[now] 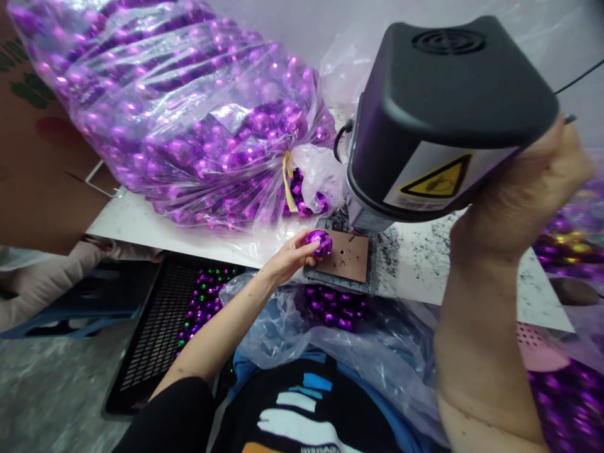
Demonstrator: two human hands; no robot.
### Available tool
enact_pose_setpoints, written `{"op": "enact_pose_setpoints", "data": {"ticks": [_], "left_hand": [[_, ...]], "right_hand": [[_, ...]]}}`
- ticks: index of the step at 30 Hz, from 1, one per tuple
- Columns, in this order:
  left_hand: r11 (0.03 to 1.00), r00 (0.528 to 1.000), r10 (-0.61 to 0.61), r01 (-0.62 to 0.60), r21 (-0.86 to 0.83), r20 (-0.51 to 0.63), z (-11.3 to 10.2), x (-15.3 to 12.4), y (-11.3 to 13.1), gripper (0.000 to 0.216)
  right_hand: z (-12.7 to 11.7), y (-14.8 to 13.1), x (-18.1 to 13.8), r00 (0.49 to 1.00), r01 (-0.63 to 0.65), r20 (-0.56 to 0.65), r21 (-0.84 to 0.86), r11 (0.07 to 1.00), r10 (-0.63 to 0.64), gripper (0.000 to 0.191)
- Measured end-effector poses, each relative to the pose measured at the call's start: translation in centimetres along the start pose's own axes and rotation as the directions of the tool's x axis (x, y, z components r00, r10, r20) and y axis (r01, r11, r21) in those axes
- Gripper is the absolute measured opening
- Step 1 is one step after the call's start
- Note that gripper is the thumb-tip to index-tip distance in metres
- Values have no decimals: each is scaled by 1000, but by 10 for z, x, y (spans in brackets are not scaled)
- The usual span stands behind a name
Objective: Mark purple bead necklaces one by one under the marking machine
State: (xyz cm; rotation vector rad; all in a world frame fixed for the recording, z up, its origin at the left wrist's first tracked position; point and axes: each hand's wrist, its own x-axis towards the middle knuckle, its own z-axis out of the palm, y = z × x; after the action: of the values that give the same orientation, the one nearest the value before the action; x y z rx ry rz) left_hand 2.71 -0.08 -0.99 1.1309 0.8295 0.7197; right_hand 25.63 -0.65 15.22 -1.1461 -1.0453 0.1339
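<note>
Left hand pinches purple ball, just left of hole in brown plate; right hand beside black machine, grip hidden, can't tell

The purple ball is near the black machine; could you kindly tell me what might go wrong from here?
The round purple ball might slip from the left hand and roll off the table. That hand, close to the black machine, could be nicked. The tied plastic bag beside it might snag.
</note>
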Motion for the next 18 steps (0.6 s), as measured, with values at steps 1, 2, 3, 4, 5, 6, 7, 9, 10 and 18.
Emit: {"op": "enact_pose_setpoints", "data": {"ticks": [1, 2, 3, 4, 5, 6, 7, 9, 10, 18], "left_hand": [[998, 999, 36, -35, 51, -27, 5, 2, -3, 56], [991, 996, 81, -75, 109, -48, 11, 5, -6, 56], [978, 989, 130, -118, 169, -65, 16, 7, -9, 58], [960, 981, 179, -157, 232, -77, 21, 9, -12, 61], [935, 971, 221, -186, 301, -86, 26, 11, -14, 64], [905, 962, 255, -203, 375, -95, 30, 13, -16, 66], [867, 953, 285, -210, 452, -102, 34, 14, -17, 67], [776, 932, 345, -220, 591, -107, 40, 17, -19, 64], [731, 921, 377, -229, 643, -101, 42, 17, -20, 62], [417, 781, 623, -377, 827, 42, 54, 20, -33, 57]], "right_hand": [[-1, 1, 0, 1000, -6, -22, -11, 1000, 6, 45], [-2, 3, 0, 999, -6, -39, -18, 1000, 6, 46], [-3, 4, 0, 999, -3, -42, -21, 1000, 2, 48], [-3, 6, 0, 999, 6, -38, -21, 1000, -6, 50], [-4, 7, 0, 1000, 13, -28, -21, 1000, -13, 52], [-4, 8, 0, 1000, 15, -23, -22, 1000, -16, 53], [-4, 9, 0, 1000, 18, -21, -25, 1000, -19, 54], [-4, 9, 0, 1000, 19, -13, -46, 999, -19, 54], [-4, 8, 0, 1000, 19, -11, -56, 998, -20, 54], [-3, 7, 0, 999, 48, -20, -8, 999, -49, 59]]}}
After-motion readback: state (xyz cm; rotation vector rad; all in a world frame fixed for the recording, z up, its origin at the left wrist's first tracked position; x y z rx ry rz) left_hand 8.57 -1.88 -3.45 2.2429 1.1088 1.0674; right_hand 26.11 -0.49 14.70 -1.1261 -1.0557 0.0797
